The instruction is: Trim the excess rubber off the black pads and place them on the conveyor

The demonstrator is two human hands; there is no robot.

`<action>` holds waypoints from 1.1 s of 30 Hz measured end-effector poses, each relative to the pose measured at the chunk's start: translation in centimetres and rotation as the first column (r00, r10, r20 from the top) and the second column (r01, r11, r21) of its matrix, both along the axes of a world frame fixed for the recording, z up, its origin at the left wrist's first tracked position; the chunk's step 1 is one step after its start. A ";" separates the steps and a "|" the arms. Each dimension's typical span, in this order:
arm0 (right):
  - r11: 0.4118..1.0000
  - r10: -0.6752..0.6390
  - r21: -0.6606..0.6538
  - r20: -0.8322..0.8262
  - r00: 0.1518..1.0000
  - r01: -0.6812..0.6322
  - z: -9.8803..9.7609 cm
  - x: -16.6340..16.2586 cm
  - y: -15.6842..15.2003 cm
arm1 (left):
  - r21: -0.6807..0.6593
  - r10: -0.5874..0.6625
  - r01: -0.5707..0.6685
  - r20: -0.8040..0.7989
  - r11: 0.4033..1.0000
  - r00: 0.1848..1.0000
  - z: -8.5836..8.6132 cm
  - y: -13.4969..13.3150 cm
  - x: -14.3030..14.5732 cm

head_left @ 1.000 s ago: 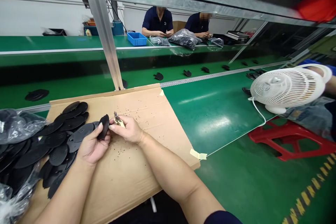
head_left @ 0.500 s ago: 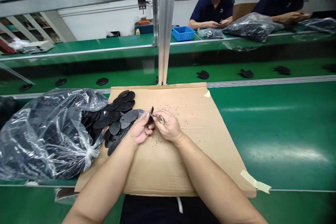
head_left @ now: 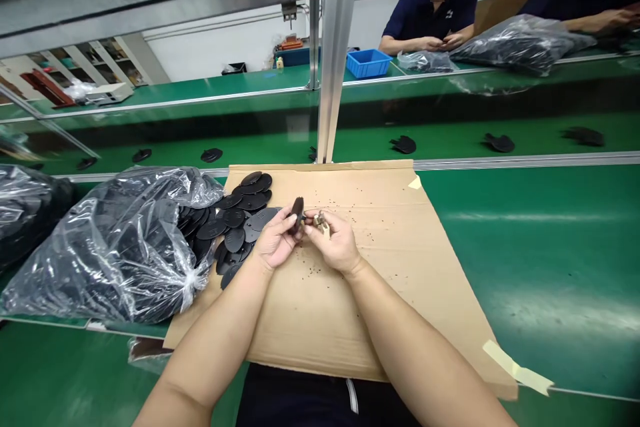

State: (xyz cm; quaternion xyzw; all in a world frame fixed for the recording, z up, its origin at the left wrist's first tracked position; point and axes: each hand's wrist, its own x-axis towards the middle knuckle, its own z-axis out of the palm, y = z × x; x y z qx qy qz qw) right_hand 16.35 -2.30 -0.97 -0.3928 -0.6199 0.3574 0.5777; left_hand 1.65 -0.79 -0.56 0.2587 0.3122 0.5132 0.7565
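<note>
Pinched on edge in my left hand (head_left: 277,240) is a black oval plastic disc (head_left: 297,215). My right hand (head_left: 336,240) is closed around a small brass-coloured metal tool (head_left: 323,224), its tip close to the disc; I cannot tell if they touch. The tool's exact kind is too small to make out. Both hands are above a cardboard sheet (head_left: 320,333). Left of my left hand lies a pile of similar black discs (head_left: 255,200), some overlapping. More discs spill from a clear plastic bag (head_left: 115,253).
Tiny black bits (head_left: 313,271) are scattered over the cardboard, which is taped (head_left: 517,367) at its right corner. Ahead, a green conveyor (head_left: 360,140) carries several black parts (head_left: 403,144), behind an upright metal post (head_left: 337,60). Across it are co-workers and a blue basket (head_left: 369,64).
The disc has turned to show more of its dark face, and the tool has drawn slightly away from it. The whole view has shifted, moving the scene rightward. Parts on the conveyor have moved.
</note>
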 end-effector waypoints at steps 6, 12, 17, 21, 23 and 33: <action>0.955 -0.222 -0.265 -0.344 0.913 0.132 -1.7 0.6 2.1 | 0.184 0.352 -0.327 -0.129 0.927 0.927 -0.2 0.3 0.6; 0.921 -0.345 -0.325 -0.437 0.830 0.212 -2.9 1.3 3.1 | 0.202 0.450 -0.410 -0.225 0.889 0.864 0.0 0.1 0.8; 0.914 -0.365 -0.307 -0.342 0.866 0.264 -3.0 1.6 2.9 | 0.403 0.510 -0.354 -0.397 0.844 0.763 2.6 5.2 -0.6; 0.921 -0.348 -0.267 -0.238 0.907 0.283 -2.5 1.5 2.6 | 0.678 0.698 -0.170 -0.683 0.716 0.216 5.3 13.4 -3.1; 0.930 -0.333 -0.225 -0.186 0.924 0.290 -2.3 1.4 2.5 | 0.676 0.673 0.000 -0.734 0.737 -0.096 5.9 17.3 -4.1; 0.943 -0.334 0.032 0.037 0.942 0.333 -1.8 1.5 1.9 | 0.360 0.406 0.212 -0.883 0.908 -0.238 1.6 25.7 4.8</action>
